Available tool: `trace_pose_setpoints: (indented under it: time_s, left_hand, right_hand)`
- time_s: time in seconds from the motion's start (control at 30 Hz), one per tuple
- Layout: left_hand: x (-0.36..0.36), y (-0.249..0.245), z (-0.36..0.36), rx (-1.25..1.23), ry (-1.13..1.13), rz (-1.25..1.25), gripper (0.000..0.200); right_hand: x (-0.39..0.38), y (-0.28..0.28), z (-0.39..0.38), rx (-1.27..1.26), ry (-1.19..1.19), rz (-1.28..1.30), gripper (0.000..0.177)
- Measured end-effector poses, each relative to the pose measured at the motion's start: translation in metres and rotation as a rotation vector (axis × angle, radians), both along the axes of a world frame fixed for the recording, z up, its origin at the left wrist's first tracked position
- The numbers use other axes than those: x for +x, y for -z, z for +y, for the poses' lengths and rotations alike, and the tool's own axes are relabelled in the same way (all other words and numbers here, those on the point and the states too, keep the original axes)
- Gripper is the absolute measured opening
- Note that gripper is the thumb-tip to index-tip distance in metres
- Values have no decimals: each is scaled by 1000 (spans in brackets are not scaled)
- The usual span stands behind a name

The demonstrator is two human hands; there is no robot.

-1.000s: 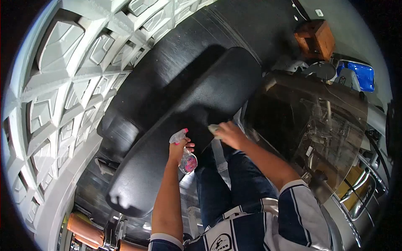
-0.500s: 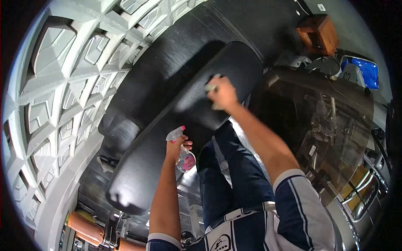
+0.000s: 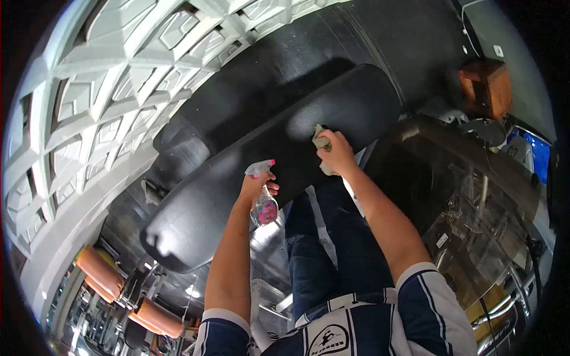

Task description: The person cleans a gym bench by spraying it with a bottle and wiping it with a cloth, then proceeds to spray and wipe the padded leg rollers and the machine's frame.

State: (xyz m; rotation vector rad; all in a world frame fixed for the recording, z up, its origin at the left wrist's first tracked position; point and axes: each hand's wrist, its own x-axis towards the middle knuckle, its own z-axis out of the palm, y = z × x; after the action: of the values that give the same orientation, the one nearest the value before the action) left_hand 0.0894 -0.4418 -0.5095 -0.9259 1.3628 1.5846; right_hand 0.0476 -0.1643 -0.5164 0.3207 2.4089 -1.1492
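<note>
My left hand [image 3: 256,188] grips a clear spray bottle [image 3: 263,204] of pink liquid with a white and pink trigger head, held at the near edge of a long black padded bench [image 3: 249,172]. My right hand [image 3: 336,153] presses a pale folded cloth [image 3: 321,141] onto the top of that bench, toward its far end. A duller smeared patch shows on the pad just left of the cloth. My legs in dark jeans stand against the bench between both arms.
A second black padded surface [image 3: 285,65] lies behind the bench. A white coffered wall [image 3: 101,107] fills the left. A glass-topped table [image 3: 475,202] stands at right, a wooden box [image 3: 488,86] beyond it. Orange padded rollers [image 3: 101,270] sit at bottom left.
My right hand with the cloth swept from the near edge up across the pad toward its far end, then drew back a little. My left hand held the bottle still. The view tilted.
</note>
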Motion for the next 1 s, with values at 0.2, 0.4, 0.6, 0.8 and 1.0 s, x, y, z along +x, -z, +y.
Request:
trace_pose_setpoints:
  time_s: [0.2, 0.4, 0.6, 0.8, 1.0]
  left_hand:
    - [4, 2, 3, 12, -42, 24, 26]
    - [15, -5, 9, -56, -97, 71, 35]
    - [69, -43, -17, -236, -207, 238, 35]
    - [156, -64, -121, -415, -526, 280, 19]
    - [244, -84, -235, -559, -916, 238, 18]
  right_hand:
    - [-21, 14, 3, 58, -68, -135, 30]
    - [-33, 8, 0, 88, -77, -254, 32]
    - [-31, 9, -4, 47, -23, -241, 38]
    - [-28, 5, -14, 112, 18, -254, 30]
    - [-14, 14, -19, 90, 18, -197, 30]
